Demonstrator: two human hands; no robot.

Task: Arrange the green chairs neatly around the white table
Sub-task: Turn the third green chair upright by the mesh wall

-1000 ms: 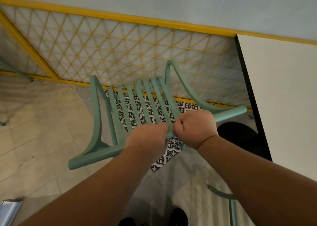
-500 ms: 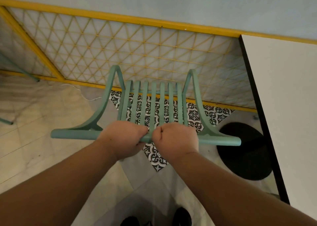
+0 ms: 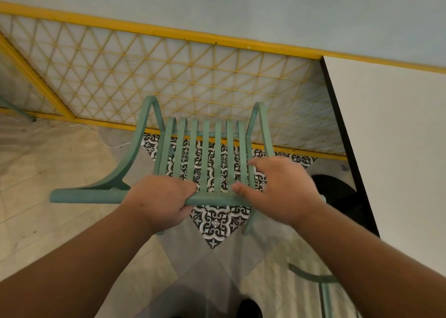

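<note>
**Chair held at top rail by left hand; right hand loose on slats**

The floor (image 3: pixel 48 221) is pale tile, with a patch of black-and-white patterned tile under the chair. A wall panel (image 3: pixel 169 81) of yellow lattice in a yellow frame runs along the far side, with plain wall above it.

The table (image 3: pixel 398 148), white-topped with a dark edge, fills the right side of the view. Its round black base (image 3: pixel 337 197) stands on the floor just right of the chair.

The chair (image 3: pixel 205 153), green with a slatted back and curved arms, stands left of the table, between the person and the lattice panel. Its back faces the person and its front faces the panel. The table's near-left edge lies close beside the chair's right arm; whether they touch cannot be told.

Part of a second chair (image 3: pixel 321 284) shows at lower right, near the right forearm.

The left hand (image 3: pixel 164 201) is closed around the top rail, left of centre, fingers wrapped over it. The right hand (image 3: pixel 277 189) is spread and gripping nothing, palm over the right end of the rail, fingers (image 3: pixel 258 164) extended against the slats; it is slightly blurred.

A dark shoe tip (image 3: pixel 248 309) shows at the bottom edge.
</note>
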